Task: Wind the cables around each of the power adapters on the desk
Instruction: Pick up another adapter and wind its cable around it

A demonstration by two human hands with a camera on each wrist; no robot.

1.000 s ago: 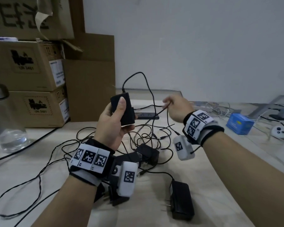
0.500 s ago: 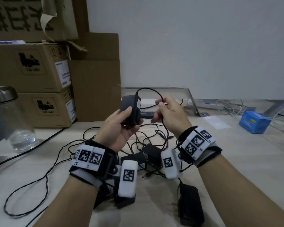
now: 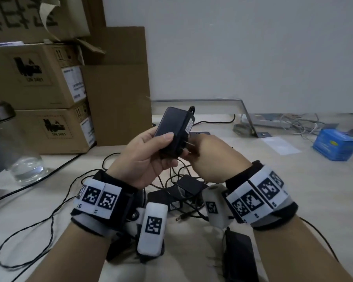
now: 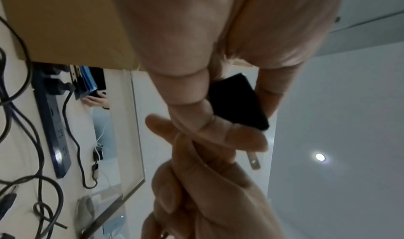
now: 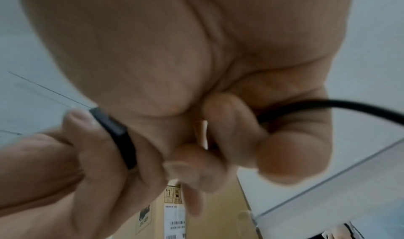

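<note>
A person's left hand (image 3: pixel 143 159) grips a black power adapter (image 3: pixel 173 131) above a pale desk (image 3: pixel 306 192), thumb across its face, prongs pointing toward the right hand (image 3: pixel 210 159). That hand's curled fingers pinch the adapter's black cable (image 5: pixel 328 106), seen clearly only from the right wrist; from the head view the adapter and knuckles hide the grip. More adapters (image 3: pixel 189 186) lie tangled in loose cables (image 3: pixel 25 237) beneath the wrists, partly covered by wrist-worn cameras; another (image 3: pixel 239 257) sits at the lower edge. Stacked cardboard boxes (image 3: pixel 39 78) stand left against a white wall, a glass jar (image 3: pixel 10 145) is cut off, and a blue box (image 3: pixel 334 145) rests right.
</note>
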